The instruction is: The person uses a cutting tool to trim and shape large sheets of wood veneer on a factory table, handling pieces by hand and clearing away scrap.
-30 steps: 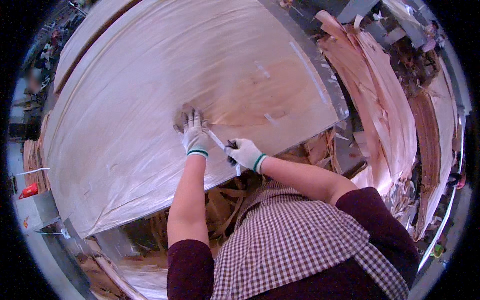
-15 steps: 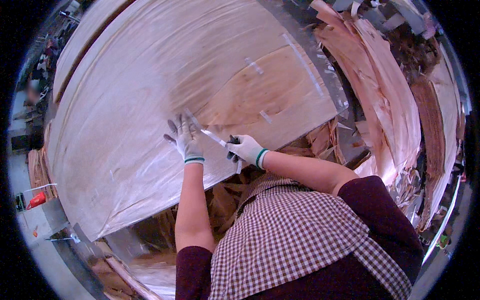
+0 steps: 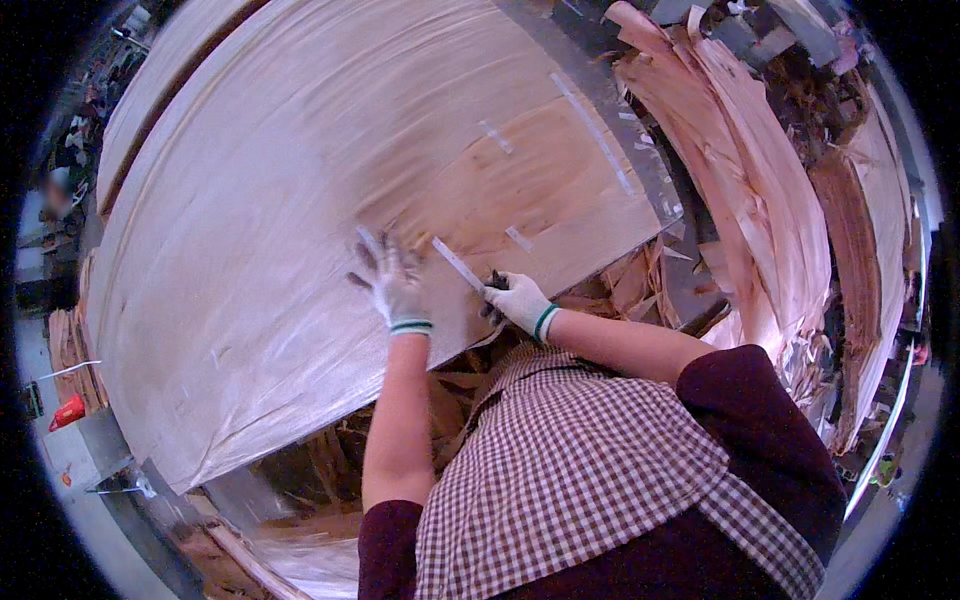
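Observation:
A large pale wood veneer sheet (image 3: 270, 230) lies in front of me. My left hand (image 3: 398, 285), in a white glove with dark fingertips, is open over it with fingers spread, somewhat blurred. In my gloved right hand (image 3: 515, 303), closed near the sheet's close edge, is one end of a narrow white tape strip (image 3: 458, 263); its other end points away to the left. By my left fingertips a short tape piece (image 3: 368, 239) lies on the veneer. Other pieces sit around a browner patch: a short tape (image 3: 519, 239), another short tape (image 3: 495, 137) and a long tape (image 3: 592, 133).
Stacked reddish veneer strips (image 3: 735, 170) lie to the right, with a brown bundle (image 3: 850, 260) beyond. Torn veneer scraps (image 3: 630, 285) show under the sheet's close edge. At the far left a red object (image 3: 67, 413) rests on a grey box (image 3: 88, 445).
Both hands have shifted slightly right in the picture. The tape strip's far end now stands apart from my left hand, whose fingers remain spread. The whole view has shifted a little.

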Demonstrator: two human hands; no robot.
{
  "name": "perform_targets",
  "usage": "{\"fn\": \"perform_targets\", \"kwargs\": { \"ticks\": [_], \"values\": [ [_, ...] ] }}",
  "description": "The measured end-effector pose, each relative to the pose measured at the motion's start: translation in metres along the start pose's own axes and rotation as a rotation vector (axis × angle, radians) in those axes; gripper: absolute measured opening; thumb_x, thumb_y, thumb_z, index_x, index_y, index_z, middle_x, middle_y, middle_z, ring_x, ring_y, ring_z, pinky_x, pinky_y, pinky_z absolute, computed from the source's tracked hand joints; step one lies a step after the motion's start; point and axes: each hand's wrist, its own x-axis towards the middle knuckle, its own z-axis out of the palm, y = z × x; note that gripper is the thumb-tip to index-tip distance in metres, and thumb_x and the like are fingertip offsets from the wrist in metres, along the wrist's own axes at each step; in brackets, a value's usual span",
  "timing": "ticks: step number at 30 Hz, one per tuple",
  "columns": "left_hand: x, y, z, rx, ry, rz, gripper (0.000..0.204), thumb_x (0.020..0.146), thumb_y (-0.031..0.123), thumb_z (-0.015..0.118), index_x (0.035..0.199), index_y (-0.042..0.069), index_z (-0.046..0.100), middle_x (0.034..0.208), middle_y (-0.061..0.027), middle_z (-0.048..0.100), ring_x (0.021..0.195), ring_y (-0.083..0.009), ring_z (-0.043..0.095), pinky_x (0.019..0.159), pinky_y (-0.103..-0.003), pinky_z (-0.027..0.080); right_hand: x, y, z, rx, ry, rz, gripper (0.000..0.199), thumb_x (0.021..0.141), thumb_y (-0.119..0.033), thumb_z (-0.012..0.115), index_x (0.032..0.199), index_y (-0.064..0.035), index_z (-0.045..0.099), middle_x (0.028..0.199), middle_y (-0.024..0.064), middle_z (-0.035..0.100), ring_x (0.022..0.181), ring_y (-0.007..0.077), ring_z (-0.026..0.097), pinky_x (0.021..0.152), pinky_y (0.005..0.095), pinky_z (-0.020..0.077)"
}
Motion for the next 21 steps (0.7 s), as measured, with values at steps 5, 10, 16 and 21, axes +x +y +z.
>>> {"fn": "perform_targets", "kwargs": {
  "ticks": [5, 10, 16, 21],
  "values": [
    [-0.025, 0.026, 0.011, 0.054, -0.106, 0.13, 0.049, 0.086, 0.03, 0.05, 0.133, 0.014, 0.046, 0.145, -0.0005, 0.035, 0.137, -0.0246, 0.025, 0.109, -0.058, 0.003, -0.004, -0.015, 0.002, -0.342, -0.063, -0.148, 0.018, 0.087, -0.017, 0.058, 0.097, -0.0031, 0.057, 0.075, 0.0078, 0.064, 0.061, 0.0154, 0.061, 0.054, 0.0303, 0.0492],
    [-0.003, 0.042, -0.018, 0.123, -0.366, 0.065, 0.053, 0.085, 0.034, 0.051, 0.135, 0.017, 0.043, 0.146, -0.0004, 0.033, 0.137, -0.0223, 0.026, 0.107, -0.062, 0.005, 0.017, -0.066, -0.042, -0.504, 0.07, -0.384, 0.02, 0.082, -0.02, 0.059, 0.094, -0.0051, 0.06, 0.07, 0.0077, 0.063, 0.062, 0.0166, 0.062, 0.054, 0.0331, 0.0499],
    [0.074, 0.066, -0.008, 0.104, -0.135, 0.259, 0.054, 0.09, 0.034, 0.044, 0.141, 0.02, 0.033, 0.148, 0.0006, 0.029, 0.139, -0.0225, 0.021, 0.107, -0.063, 0.004, 0.115, -0.101, -0.033, -0.139, 0.044, -0.141, 0.032, 0.078, -0.028, 0.059, 0.087, 0.0021, 0.064, 0.077, 0.0148, 0.067, 0.064, 0.0232, 0.064, 0.06, 0.0342, 0.0511],
    [0.089, 0.063, 0.025, 0.154, -0.53, 0.317, 0.05, 0.094, 0.032, 0.035, 0.141, 0.017, 0.032, 0.15, -0.0029, 0.024, 0.139, -0.0255, 0.018, 0.109, -0.057, 0.004, 0.115, -0.118, -0.052, -0.588, -0.004, -0.183, 0.03, 0.076, -0.03, 0.06, 0.091, -0.0053, 0.068, 0.092, 0.0179, 0.066, 0.083, 0.0342, 0.063, 0.076, 0.0385, 0.0496]
  ]
}}
